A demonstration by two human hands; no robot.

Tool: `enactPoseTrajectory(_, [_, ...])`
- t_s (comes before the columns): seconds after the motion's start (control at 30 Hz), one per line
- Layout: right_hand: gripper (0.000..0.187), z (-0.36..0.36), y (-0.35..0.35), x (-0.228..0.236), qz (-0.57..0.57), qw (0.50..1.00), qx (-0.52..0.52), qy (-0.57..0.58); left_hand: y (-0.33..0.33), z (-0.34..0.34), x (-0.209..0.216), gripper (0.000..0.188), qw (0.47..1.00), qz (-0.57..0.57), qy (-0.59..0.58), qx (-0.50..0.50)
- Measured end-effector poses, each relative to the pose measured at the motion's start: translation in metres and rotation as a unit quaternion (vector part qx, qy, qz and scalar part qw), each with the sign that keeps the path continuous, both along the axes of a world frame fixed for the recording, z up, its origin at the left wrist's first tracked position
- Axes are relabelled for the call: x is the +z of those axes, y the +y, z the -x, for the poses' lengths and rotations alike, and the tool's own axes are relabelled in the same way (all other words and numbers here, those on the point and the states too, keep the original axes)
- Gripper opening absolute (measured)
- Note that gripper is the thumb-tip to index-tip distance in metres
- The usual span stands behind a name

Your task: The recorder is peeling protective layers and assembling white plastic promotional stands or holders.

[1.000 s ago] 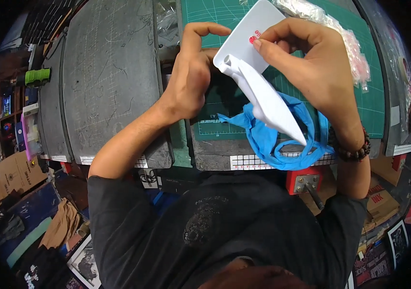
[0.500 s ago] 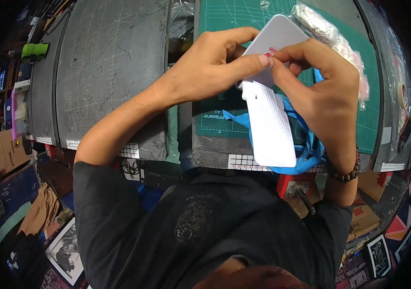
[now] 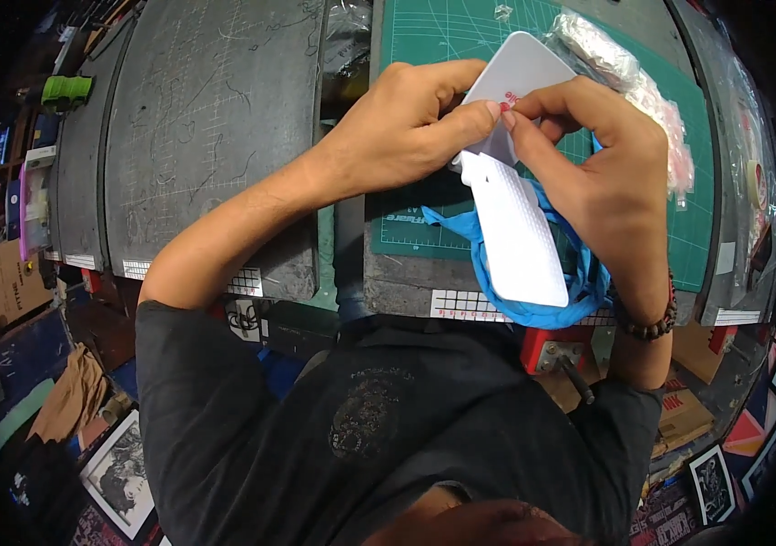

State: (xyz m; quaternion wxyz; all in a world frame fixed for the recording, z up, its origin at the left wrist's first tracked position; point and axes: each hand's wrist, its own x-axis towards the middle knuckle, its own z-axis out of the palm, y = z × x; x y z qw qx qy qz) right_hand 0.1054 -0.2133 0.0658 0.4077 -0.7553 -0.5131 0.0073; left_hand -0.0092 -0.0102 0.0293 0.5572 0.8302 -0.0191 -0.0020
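Note:
A white hinged plastic piece is tilted up over the cutting mat, its smooth upper panel [image 3: 526,65] marked with red print. Below the hinge hangs its long, dimpled white flap [image 3: 524,238]. My left hand [image 3: 413,129] is closed on the panel's left edge, thumb in front and the other fingers partly hidden behind. The thumb and forefinger of my right hand [image 3: 602,168] are pinched against my left thumb, at a small red spot on the panel. Whatever that pinch holds is too small to make out. Blue cloth strips [image 3: 520,314] lie bunched beneath the flap.
A green cutting mat [image 3: 420,223] covers the dark worktable [image 3: 397,282]. Clear plastic packaging [image 3: 593,41] sits at the mat's far right. Another dark, scratched table [image 3: 215,136] stands to the left across a gap. A red clamp bracket [image 3: 542,350] juts below the front edge.
The dimpled flap has swung slightly right and up. My right hand has shifted a little to the left; both hands keep their closed grip near the red spot.

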Motion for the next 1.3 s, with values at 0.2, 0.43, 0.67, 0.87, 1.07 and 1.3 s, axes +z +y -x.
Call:
enactPoseTrajectory(0.2, [0.008,0.001,0.002,0.0,0.029,0.998,-0.007,0.048,-0.002,0.0,-0.015,0.034,0.992,0.054,-0.106,0.045])
enactPoseTrajectory(0.43, [0.009,0.002,0.004,0.003,0.061,0.991,-0.015,0.118,-0.006,0.002,-0.024,0.04,0.986,0.081,-0.13,0.058])
enactPoseTrajectory(0.67, [0.011,-0.001,0.004,0.002,0.057,0.987,-0.001,0.15,-0.001,0.003,-0.023,0.044,0.989,0.062,-0.122,0.047])
enactPoseTrajectory(0.87, [0.011,-0.003,0.003,0.001,0.059,0.986,0.001,0.155,0.001,-0.001,-0.028,0.045,0.99,0.03,-0.133,0.036])
enactPoseTrajectory(1.07, [0.01,-0.004,0.002,-0.001,0.058,0.985,0.002,0.163,0.001,-0.001,-0.029,0.045,0.988,0.03,-0.148,0.043])
enactPoseTrajectory(1.3, [0.009,-0.007,0.002,-0.003,0.049,0.988,0.015,0.145,0.004,-0.002,-0.026,0.045,0.992,0.011,-0.125,0.029])
